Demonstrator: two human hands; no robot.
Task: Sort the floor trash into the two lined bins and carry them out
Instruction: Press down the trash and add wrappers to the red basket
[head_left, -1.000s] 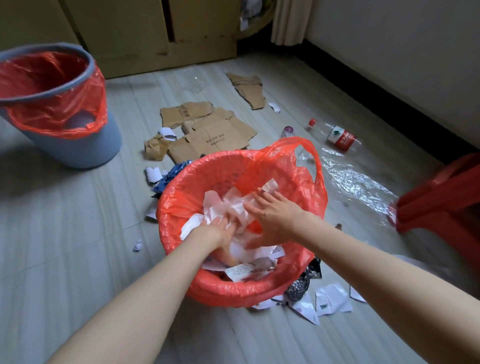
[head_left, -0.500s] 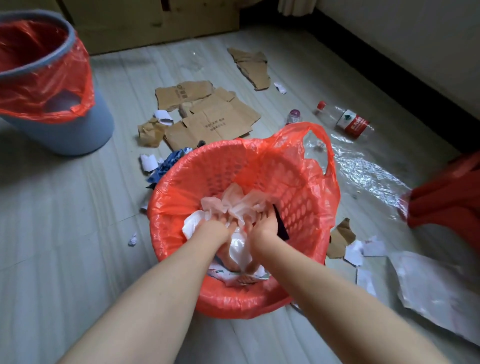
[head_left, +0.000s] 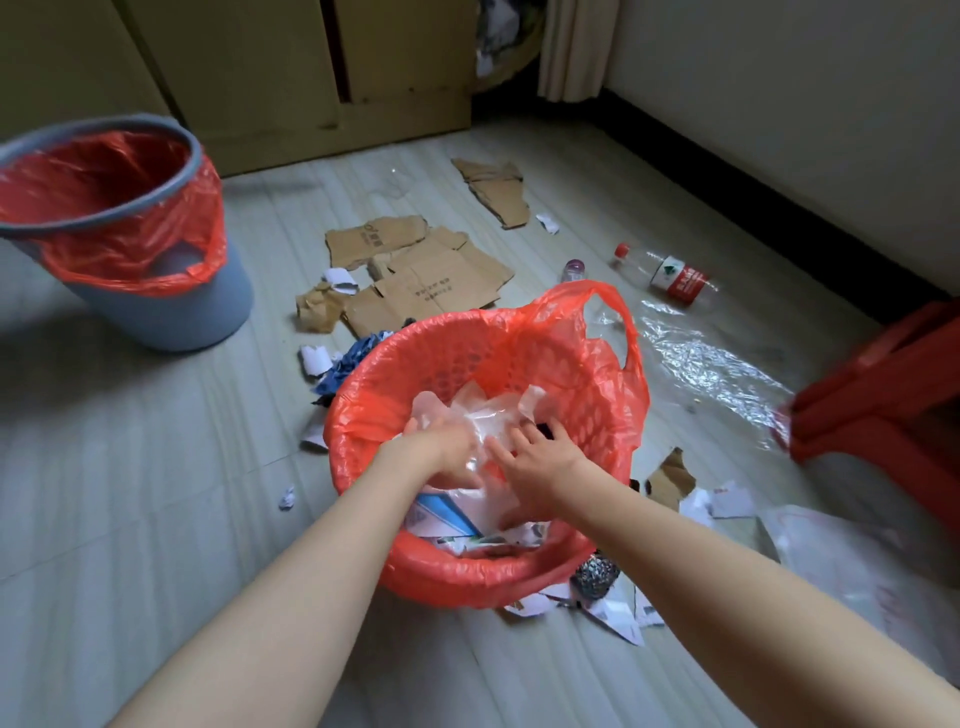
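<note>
A red basket bin (head_left: 597, 405) lined with a red bag stands on the floor in front of me, holding white paper scraps (head_left: 488, 415). Both hands are inside it. My left hand (head_left: 441, 452) rests on the paper with its fingers curled over it. My right hand (head_left: 535, 452) lies flat on the pile, fingers spread. A grey bin (head_left: 166, 312) with a red liner stands at the far left. Cardboard pieces (head_left: 431, 280), a plastic bottle (head_left: 670, 278) and clear plastic film (head_left: 711, 364) lie on the floor beyond.
More paper scraps (head_left: 727, 501), a foil ball (head_left: 595, 571) and a blue wrapper (head_left: 348, 364) lie around the red bin. A red stool (head_left: 893, 379) stands at the right. A wooden cabinet (head_left: 291, 78) and a wall close off the far side.
Both hands pressed down into the paper in the red bin, then rose a little; my right hand's fingers have spread open. The view has tilted up slightly.
</note>
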